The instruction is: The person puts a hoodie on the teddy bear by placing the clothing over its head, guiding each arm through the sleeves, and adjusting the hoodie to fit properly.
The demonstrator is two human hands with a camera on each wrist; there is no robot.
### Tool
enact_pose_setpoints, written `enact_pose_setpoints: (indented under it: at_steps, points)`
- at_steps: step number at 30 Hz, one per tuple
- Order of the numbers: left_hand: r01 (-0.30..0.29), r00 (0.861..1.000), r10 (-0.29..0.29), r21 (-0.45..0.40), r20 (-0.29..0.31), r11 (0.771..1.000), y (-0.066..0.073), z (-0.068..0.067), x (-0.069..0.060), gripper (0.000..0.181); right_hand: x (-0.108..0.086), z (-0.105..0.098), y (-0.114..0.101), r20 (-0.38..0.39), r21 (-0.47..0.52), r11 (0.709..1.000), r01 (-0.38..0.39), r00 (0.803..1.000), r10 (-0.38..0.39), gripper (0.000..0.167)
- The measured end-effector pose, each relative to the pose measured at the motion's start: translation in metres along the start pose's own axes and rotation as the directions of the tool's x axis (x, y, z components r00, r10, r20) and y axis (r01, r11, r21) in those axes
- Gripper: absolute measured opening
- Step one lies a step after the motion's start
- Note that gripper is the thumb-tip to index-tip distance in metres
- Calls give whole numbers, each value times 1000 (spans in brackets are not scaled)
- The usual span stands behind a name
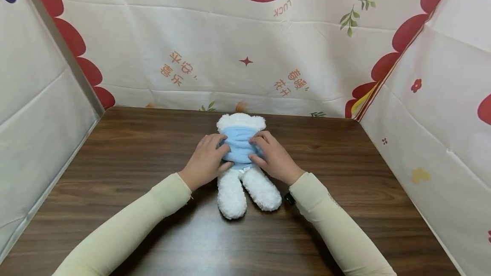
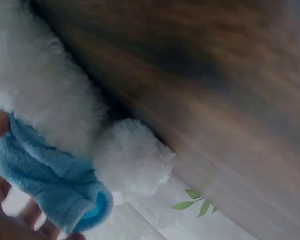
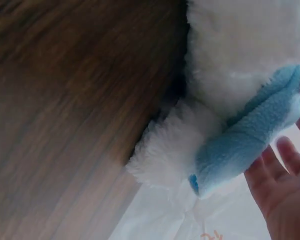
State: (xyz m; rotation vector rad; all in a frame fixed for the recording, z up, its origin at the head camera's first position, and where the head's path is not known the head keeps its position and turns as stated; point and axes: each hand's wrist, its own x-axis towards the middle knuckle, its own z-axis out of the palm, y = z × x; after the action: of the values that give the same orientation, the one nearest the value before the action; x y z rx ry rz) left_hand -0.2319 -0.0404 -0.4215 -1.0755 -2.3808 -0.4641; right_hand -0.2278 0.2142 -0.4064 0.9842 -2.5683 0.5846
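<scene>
A white plush toy (image 1: 232, 197) lies on the table with its two legs towards me. Light-blue fleece clothing (image 1: 238, 145) lies bunched in folds over its upper body, and white fluffy ears show above it. On the left side, my left hand (image 1: 205, 161) grips the clothing's edge with bent fingers; the left wrist view shows the fleece (image 2: 45, 175) between thumb and fingers. My right hand (image 1: 279, 160) pinches the opposite edge. In the right wrist view, its fingertips touch the fleece (image 3: 250, 150). The toy's face is hidden.
The dark wooden table (image 1: 126, 161) is bounded by a white printed cloth (image 1: 222, 46) at the back. More of that cloth hangs at the left and right sides. A small black object (image 1: 289, 199) shows at the right sleeve cuff.
</scene>
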Motion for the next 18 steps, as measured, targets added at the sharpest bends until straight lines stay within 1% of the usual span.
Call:
enact_pose_setpoints:
  at_steps: [2,3,5,6,7,9,12,14,16,18]
  points:
    - [41,998,-40,22,-40,999,0,0,-1,43,-1,0,1,-50,-22,999,26,998,-27,26]
    - [61,997,-60,23,-57,998,-1,-1,-2,47,-1,0,1,-63,-25,999,40,997,-41,21]
    - [87,993,-85,17,-77,996,-3,-3,-3,52,-1,-1,2,-55,-7,998,58,997,-58,15]
    - [87,993,-86,11,-80,996,-4,-4,-4,51,-2,-2,2,-41,13,998,61,997,-61,12]
    - [78,994,-77,4,-80,997,-6,-5,-5,48,-3,-2,3,-18,35,997,61,998,-61,11]
    - [33,996,-34,-15,-81,999,-10,-8,-8,40,-5,-5,3,34,75,996,51,998,-54,10]
    - [-47,996,47,-8,-78,999,-15,-11,-14,31,-10,-8,5,101,86,996,24,994,-33,22]
    - [-81,994,82,18,-70,997,-18,-11,-17,29,-12,-10,6,129,74,997,8,991,-17,32]
    - [-88,995,90,37,-44,995,-19,-10,-18,33,-14,-10,8,143,57,998,-3,990,-5,37]
    - [-75,997,75,34,-7,997,-18,-9,-18,39,-16,-10,9,143,49,999,-9,990,1,39]
